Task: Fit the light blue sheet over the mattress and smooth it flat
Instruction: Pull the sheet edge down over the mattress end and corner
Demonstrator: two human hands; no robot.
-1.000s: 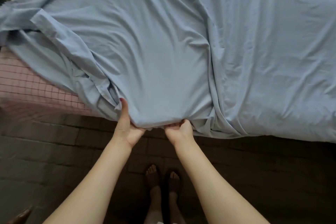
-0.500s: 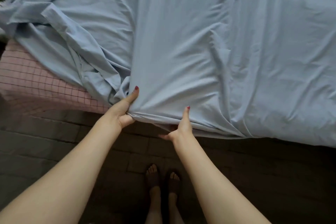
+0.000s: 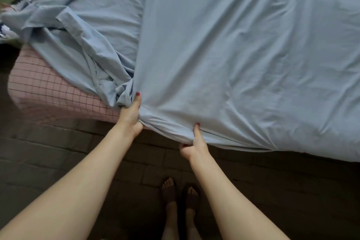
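The light blue sheet [image 3: 224, 54] covers most of the mattress [image 3: 50, 91], whose pink checked corner lies bare at left; the left hand [image 3: 129, 116] clamps bunched hem, the right hand [image 3: 195, 143] pinches the edge. Pulling unevenly risks dragging the bunched folds further off that corner; a slipping pinch would leave the creases.

Bunched sheet [image 3: 81, 48] blocks mattress [image 3: 48, 91] corner.
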